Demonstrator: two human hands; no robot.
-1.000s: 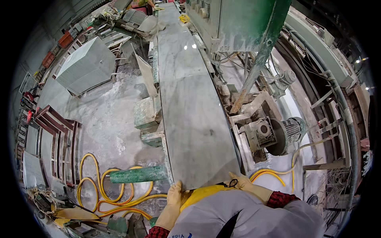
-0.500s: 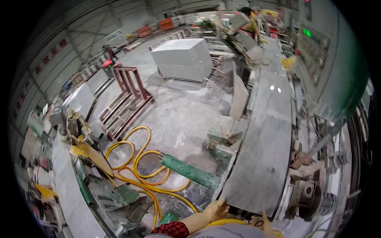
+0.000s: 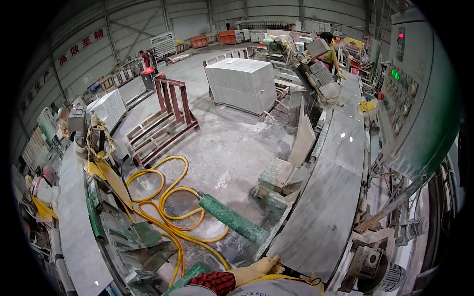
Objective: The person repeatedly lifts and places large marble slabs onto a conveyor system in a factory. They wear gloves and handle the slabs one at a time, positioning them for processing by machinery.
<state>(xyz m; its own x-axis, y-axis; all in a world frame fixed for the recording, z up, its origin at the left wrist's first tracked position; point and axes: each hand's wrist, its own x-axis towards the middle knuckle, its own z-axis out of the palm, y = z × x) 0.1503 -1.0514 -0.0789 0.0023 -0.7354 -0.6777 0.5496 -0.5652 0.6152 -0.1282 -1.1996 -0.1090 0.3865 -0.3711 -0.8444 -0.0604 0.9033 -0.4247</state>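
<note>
A long grey marble slab lies on a machine bed and runs away from me on the right. My left hand, in a pale yellow glove with a red plaid sleeve, grips the slab's near left corner. Only a bit of my right hand's glove shows at the slab's near edge, behind my yellow apron. How its fingers sit is hidden.
A green control cabinet with buttons stands on the right. A green roller and yellow hoses lie on the wet floor. Further out stand a red steel rack and a stone block. Another worker stands far along the line.
The view has swung left, from looking down the slab to looking across the workshop floor. My gloved hands stay at the slab's near end.
</note>
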